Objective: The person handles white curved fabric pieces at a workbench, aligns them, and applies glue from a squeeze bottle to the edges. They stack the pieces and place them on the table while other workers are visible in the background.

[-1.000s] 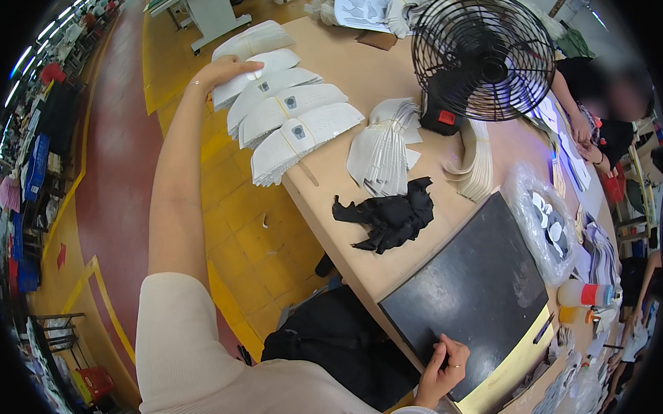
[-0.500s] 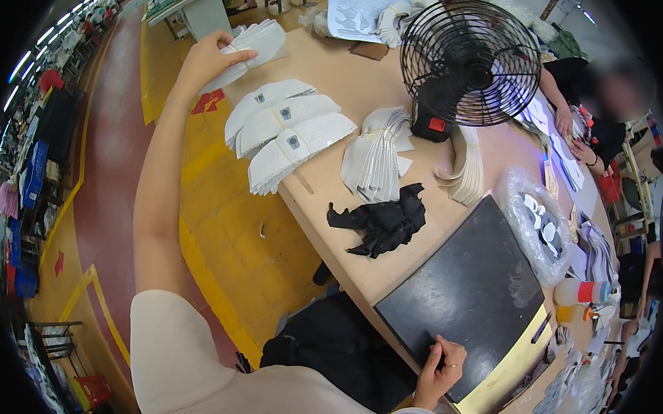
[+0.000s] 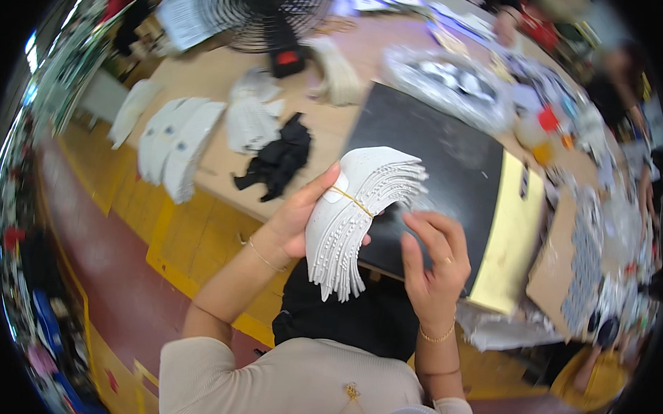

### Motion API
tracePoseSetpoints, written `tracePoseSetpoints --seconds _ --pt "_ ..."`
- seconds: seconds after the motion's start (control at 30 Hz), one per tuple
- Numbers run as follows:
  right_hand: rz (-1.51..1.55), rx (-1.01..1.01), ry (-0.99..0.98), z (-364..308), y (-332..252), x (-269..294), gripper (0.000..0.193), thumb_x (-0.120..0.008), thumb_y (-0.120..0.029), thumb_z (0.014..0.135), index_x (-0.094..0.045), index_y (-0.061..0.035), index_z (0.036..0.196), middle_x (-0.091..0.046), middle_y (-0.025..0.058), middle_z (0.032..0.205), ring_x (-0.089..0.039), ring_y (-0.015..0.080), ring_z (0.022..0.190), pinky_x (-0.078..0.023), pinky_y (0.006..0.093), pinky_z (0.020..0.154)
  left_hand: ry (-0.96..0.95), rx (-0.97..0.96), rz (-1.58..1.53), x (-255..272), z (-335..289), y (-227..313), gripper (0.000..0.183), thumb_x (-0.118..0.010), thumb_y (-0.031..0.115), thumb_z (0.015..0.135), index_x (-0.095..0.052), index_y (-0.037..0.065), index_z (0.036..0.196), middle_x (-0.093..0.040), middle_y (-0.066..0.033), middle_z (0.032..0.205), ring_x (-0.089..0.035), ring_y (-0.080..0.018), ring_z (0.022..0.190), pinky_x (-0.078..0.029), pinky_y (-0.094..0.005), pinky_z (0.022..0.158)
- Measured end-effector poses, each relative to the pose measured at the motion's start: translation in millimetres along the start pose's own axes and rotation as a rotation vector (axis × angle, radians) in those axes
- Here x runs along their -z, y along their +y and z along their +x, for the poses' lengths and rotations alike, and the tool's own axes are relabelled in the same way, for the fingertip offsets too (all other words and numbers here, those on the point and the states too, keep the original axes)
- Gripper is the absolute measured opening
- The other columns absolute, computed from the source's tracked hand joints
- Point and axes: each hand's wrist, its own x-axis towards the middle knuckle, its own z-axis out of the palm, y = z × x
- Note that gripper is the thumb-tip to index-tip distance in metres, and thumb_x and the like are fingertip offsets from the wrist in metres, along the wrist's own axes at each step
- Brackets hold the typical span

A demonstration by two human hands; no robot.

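Stack of white pcs, banded mid-length, gripped in L hand, thumb on top, by L edge of black mat. Long axis runs upper R to lower L; hollow side faces R hand, fingers half-curled, apparently empty, just beside; contact unclear.

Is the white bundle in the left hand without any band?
No, a thin yellow band wraps the middle of the white bundle in the left hand.

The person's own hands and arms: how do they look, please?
Both arms have short beige ribbed sleeves. The gloveless left hand has a thin pale bracelet at the wrist. The gloveless right hand has a gold-coloured chain bracelet and a slim ring.
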Motion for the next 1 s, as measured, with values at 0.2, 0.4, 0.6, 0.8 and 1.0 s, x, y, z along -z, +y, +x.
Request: tracePoseSetpoints --seconds 0.2,0.4,0.6,0.8,1.0 --pt "-0.206 -0.081 0.066 -29 16 32 0.019 -0.076 0.0 0.077 -0.072 -0.0029 0.096 -0.067 0.0101 0.095 -0.065 0.0241 0.081 -0.052 0.032 0.07 0.209 0.03 0.11 -18 44 -73 0.055 -0.046 0.039 0.103 -0.043 -0.001 0.14 -0.058 -0.0197 0.127 -0.062 -0.0281 0.113 -0.052 -0.043 0.096" --pt "-0.355 -0.087 0.021 -44 25 50 0.018 -0.076 0.001 0.073 -0.07 -0.0044 0.089 -0.067 0.006 0.087 -0.061 0.0236 0.071 -0.048 0.034 0.063 0.359 -0.012 0.701 -42 49 -88 0.057 -0.054 0.034 0.1 -0.038 0.0 0.143 -0.054 -0.0138 0.13 -0.056 -0.02 0.117 -0.046 -0.0334 0.098" --pt "-0.104 -0.081 -0.009 -41 40 52 0.015 -0.074 0.001 0.072 -0.064 -0.0042 0.082 -0.066 0.0073 0.088 -0.063 0.0252 0.077 -0.049 0.0332 0.068 0.436 -0.064 0.644 -44 45 -93 0.052 -0.06 0.031 0.097 -0.044 0.0 0.136 -0.058 -0.0122 0.124 -0.058 -0.0175 0.112 -0.047 -0.0322 0.095" --pt "0.463 -0.176 -0.207 -34 33 67 0.01 -0.069 -0.005 0.08 -0.059 -0.006 0.079 -0.068 0.0047 0.089 -0.065 0.0173 0.085 -0.047 0.0338 0.083 0.324 -0.107 0.282 -16 50 -78 0.045 -0.051 0.031 0.098 -0.055 -0.005 0.124 -0.068 -0.0183 0.107 -0.068 -0.0283 0.094 -0.056 -0.0419 0.085" --pt "0.586 0.015 -0.148 -44 35 64 0.004 -0.071 -0.005 0.082 -0.067 -0.005 0.082 -0.065 0.0051 0.07 -0.062 0.0225 0.064 -0.049 0.0356 0.068 0.449 -0.213 0.159 -7 60 -73 0.048 -0.051 0.038 0.098 -0.057 -0.001 0.125 -0.069 -0.0187 0.109 -0.069 -0.0326 0.094 -0.057 -0.0466 0.083"
